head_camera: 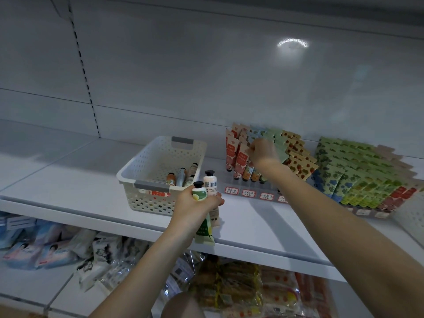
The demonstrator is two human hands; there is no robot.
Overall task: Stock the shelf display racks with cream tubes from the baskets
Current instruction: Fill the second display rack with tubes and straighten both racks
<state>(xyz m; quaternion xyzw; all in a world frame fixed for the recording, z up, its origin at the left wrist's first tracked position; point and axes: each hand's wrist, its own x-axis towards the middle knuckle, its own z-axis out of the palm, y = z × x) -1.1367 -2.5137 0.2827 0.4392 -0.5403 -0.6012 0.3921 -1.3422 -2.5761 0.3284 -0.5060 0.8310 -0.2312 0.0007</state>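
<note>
right hand (262,152) fingertips hidden among rack tubes (241,158), left hand (195,208) covering two tubes (210,182)

Matt perforated plastic in the basket (146,200) left of the left hand (195,204). Smooth, glossy plastic on the two tubes (199,194) in its grip, likewise on the racked tubes (238,158) at the right hand (262,152). Smooth painted metal in the shelf (68,180) beneath both.

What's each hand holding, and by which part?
Left hand grips a green tube and a pale tube round their bodies, just below the black caps. Right hand is curled among the rack tubes; whether it pinches one cannot be told.
</note>
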